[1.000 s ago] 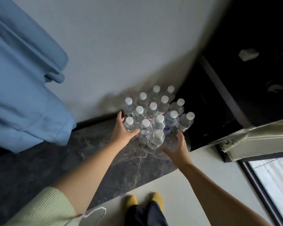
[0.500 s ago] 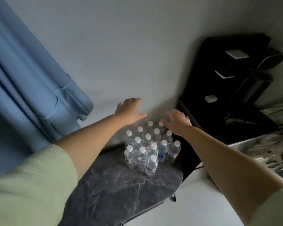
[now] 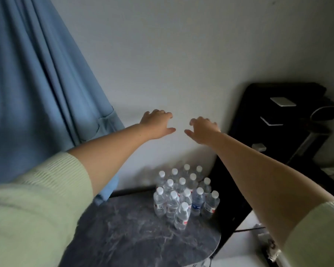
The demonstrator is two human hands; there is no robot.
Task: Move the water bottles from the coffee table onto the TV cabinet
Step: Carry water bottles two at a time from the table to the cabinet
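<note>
**Both hands raised, bottles clustered on the dark marble top**

At nine to eleven o'clock a blue curtain [image 3: 37, 89] hangs in folds against the pale wall [image 3: 181, 54]. From eight o'clock a pale green sleeve [image 3: 33, 205] leads up a bare forearm to the left hand [image 3: 156, 124], held in the air before the wall just left of centre. Its grip is loose: fingers spread and slightly bent, thumb out to three o'clock, holding nothing.

Just beside it, thumb tip near thumb tip but apart, the right hand [image 3: 202, 130] hangs the same way, fingers relaxed and empty. Its forearm runs down to a second green cuff [image 3: 316, 237] at four o'clock.

Below the hands, at six o'clock, the water bottles [image 3: 183, 195] stand upright in a tight cluster, white caps up, on the far right part of the dark marbled TV cabinet [image 3: 133, 237], close to the wall. One bottle carries a blue label; several others show red.

At two to three o'clock a black unit [image 3: 278, 116] stands against the wall, carrying small pale flat items too dim to identify.
</note>
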